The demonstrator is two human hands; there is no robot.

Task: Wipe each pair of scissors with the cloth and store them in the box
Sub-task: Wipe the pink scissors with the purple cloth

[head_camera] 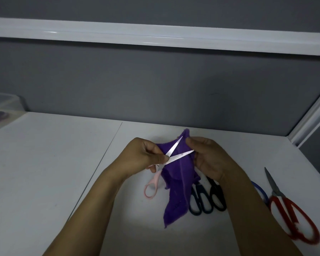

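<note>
Table [44,163]; left grip [144,156] round pink scissors [180,154], right grip [209,159] round cloth [175,193]

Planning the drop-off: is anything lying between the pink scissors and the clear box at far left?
Nothing visible does. Only bare white table lies between the pink scissors in the left hand and the clear box; the red scissors lie far right.

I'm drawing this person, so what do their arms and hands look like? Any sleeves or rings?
Two bare hands, the left hand and the right hand, with bare forearms down to the picture's edge. No sleeves, gloves, rings, watch or bracelets show.
</note>
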